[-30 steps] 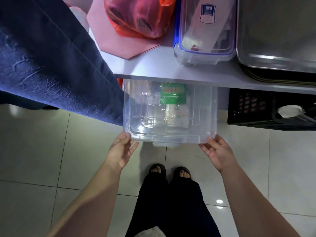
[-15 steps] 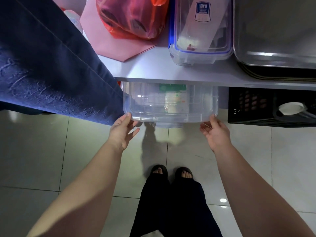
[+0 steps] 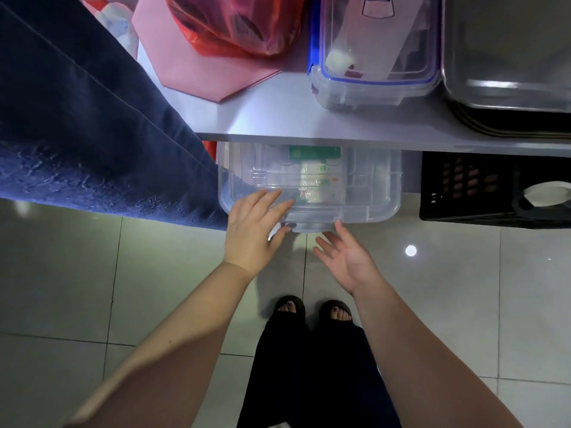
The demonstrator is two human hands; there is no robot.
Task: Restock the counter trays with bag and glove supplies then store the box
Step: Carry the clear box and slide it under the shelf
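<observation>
Pale, glossy floor tiles (image 3: 463, 304) below, with open room ahead of the sandalled feet (image 3: 289, 307) and off to the right. Above, white counter (image 3: 278, 118), front edge running straight across the view. Tucked under that edge, clear plastic box (image 3: 364, 193), lid on, front part poking out past the counter, green-labelled packet (image 3: 315, 168) inside. Left hand (image 3: 253, 223) laid on the box's front left corner, fingers straight and spread, gripping nothing. Right hand (image 3: 349, 264) just in front of the box, palm up, fingers relaxed and open, one fingertip at the front rim; contact unclear. Against the box's left side, dark blue cloth (image 3: 77, 134), covering the counter's left end. Near the box's right side, across a narrow gap, black crate (image 3: 463, 186). On the counter: red bag (image 3: 234, 23), pink paper (image 3: 210, 75), blue-rimmed clear container (image 3: 370, 72) and metal tray (image 3: 506, 57), the last two side by side close to the edge.
</observation>
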